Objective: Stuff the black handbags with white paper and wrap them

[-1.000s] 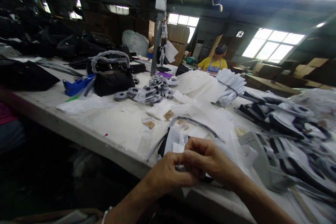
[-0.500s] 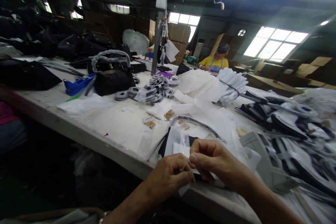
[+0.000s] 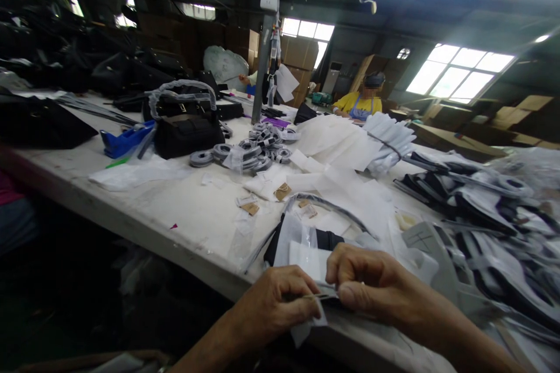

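My left hand [image 3: 284, 300] is closed in a pinch on a thin pale string [image 3: 322, 296], and small white slips [image 3: 301, 333] hang below its fingertips. Just to the right, my right hand [image 3: 376, 282] pinches the other end of that string, so a short stretch runs between the two hands. Right behind them, at the table's edge, lies a black handbag [image 3: 272, 247], partly covered by white paper [image 3: 301, 259] and clear film. Its wrapped handle [image 3: 332, 201] arches away from me. My right hand hides part of the bag.
Brown tags [image 3: 250, 208] lie on the white table [image 3: 205, 210]. Beyond are coiled grey straps [image 3: 254, 154], a wrapped-handle black bag [image 3: 190, 137] and a metal post [image 3: 262, 64]. White sheets [image 3: 332, 140] and stacked black-and-grey pieces [image 3: 490, 250] fill the right. A person [image 3: 359, 104] in yellow is farther back.
My hands have moved slightly apart and lower, the right one to the right. The string between them and the hanging white slips now show more clearly, as does more of the bag.
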The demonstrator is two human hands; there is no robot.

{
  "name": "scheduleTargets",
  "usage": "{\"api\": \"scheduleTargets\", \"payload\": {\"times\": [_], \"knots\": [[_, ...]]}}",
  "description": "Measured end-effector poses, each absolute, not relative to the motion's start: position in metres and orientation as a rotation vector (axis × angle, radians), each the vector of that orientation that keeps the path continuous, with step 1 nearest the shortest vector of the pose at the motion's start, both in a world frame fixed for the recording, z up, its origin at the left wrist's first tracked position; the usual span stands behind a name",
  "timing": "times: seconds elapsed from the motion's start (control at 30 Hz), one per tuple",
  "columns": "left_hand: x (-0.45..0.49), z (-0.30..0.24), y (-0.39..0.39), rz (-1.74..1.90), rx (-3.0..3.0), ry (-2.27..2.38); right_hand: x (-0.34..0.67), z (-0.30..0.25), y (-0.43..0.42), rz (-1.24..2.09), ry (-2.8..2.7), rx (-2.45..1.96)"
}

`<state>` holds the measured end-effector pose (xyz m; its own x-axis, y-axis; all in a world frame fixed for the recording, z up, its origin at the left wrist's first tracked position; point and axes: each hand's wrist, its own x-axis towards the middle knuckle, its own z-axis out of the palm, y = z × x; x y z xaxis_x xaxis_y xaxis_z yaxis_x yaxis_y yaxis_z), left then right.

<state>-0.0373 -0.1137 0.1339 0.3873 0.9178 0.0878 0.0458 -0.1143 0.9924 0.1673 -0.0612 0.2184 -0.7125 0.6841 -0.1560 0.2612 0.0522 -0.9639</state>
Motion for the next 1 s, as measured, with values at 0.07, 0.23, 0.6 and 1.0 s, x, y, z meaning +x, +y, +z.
{"api": "scheduleTargets", "payload": {"times": [0.07,0.23,0.6,1.0], "knots": [[-0.04,0.133,-0.113,0.942,1.468,0.904,0.168,0.215,-0.058,1.772,-1.876,-0.921],[-0.04,0.14,-0.111,0.939,1.365,0.796,0.153,0.194,-0.06,2.088,-1.459,-0.75],[-0.095,0.128,-0.037,1.085,1.394,1.275,0.13,0.191,0.021,1.733,-1.445,-1.186],[-0.086,0.051,0.048,0.825,1.055,1.276,0.096,0.102,0.138,2.141,-1.942,-1.556]]}}
